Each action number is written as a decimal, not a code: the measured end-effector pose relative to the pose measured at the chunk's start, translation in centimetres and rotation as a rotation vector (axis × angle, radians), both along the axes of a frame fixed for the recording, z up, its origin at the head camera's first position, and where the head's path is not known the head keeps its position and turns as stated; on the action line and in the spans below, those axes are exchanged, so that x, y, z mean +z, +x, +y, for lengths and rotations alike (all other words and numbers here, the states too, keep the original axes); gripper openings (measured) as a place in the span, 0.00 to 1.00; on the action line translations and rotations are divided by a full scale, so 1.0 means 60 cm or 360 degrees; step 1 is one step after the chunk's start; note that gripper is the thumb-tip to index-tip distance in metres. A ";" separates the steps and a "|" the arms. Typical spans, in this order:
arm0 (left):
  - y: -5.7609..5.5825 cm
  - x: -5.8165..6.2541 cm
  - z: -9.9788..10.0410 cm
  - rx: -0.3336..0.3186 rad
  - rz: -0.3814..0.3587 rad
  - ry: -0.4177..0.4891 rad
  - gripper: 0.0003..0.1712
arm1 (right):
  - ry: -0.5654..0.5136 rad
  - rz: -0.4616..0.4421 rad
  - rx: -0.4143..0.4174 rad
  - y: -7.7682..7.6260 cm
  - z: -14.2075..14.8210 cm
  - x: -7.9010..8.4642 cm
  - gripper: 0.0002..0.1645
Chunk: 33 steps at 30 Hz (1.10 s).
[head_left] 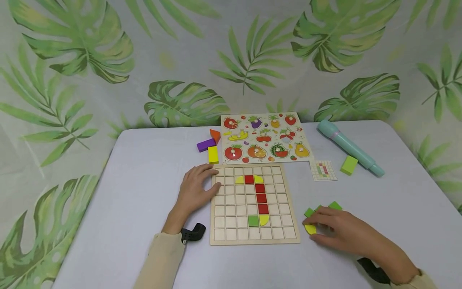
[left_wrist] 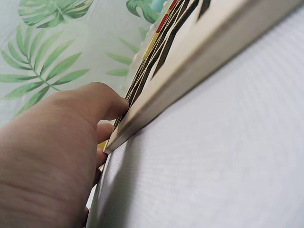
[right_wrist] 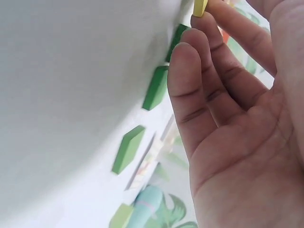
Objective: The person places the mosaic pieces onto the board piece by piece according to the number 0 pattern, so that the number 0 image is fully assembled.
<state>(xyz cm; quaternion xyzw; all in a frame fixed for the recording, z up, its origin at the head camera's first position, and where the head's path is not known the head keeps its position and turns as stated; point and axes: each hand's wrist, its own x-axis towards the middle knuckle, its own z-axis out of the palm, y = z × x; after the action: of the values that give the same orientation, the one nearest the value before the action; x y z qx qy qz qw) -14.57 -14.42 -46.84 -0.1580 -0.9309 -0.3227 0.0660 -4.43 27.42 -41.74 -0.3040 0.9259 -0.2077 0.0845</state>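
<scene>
A wooden grid board [head_left: 252, 237] lies on the table. Set in its squares are red squares [head_left: 261, 198], yellow quarter-round pieces [head_left: 240, 180] and one green square [head_left: 254, 220]. My left hand [head_left: 193, 190] rests at the board's left side, thumb and index fingertips touching the frame. In the left wrist view, the thumb [left_wrist: 114, 105] lies over the board's edge [left_wrist: 156, 107]. To the right of the board, my right hand [head_left: 341, 230] pinches a yellow quarter-round piece [head_left: 310, 229] between thumb and fingertips. Beside those fingers lie green squares [head_left: 335, 205], partly hidden in the head view.
Behind the grid stands a fruit puzzle board [head_left: 265, 138]. A small pattern card [head_left: 324, 171], a light green block [head_left: 349, 165] and a teal tube-shaped object [head_left: 351, 148] lie to the right. Purple [head_left: 206, 145], yellow [head_left: 213, 154] and orange blocks [head_left: 215, 136] sit at the back left.
</scene>
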 end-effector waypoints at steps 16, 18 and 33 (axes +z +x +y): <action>0.002 0.000 0.002 -0.0003 0.0005 -0.0008 0.22 | -0.0137 0.0064 0.0183 -0.048 -0.111 0.017 0.18; 0.002 0.000 0.003 -0.0006 0.0003 -0.0012 0.21 | -0.0128 0.0042 0.0179 -0.054 -0.129 0.016 0.18; 0.004 -0.001 0.002 0.0005 -0.0008 -0.0041 0.21 | -0.0063 -0.0046 0.0276 -0.072 -0.239 0.002 0.18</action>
<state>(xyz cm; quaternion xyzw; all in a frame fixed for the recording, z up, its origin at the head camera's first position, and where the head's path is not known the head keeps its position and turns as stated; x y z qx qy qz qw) -14.36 -14.32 -46.88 -0.1566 -0.9353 -0.3110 0.0622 -8.74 13.09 -41.64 -0.3816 0.8905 -0.2223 0.1094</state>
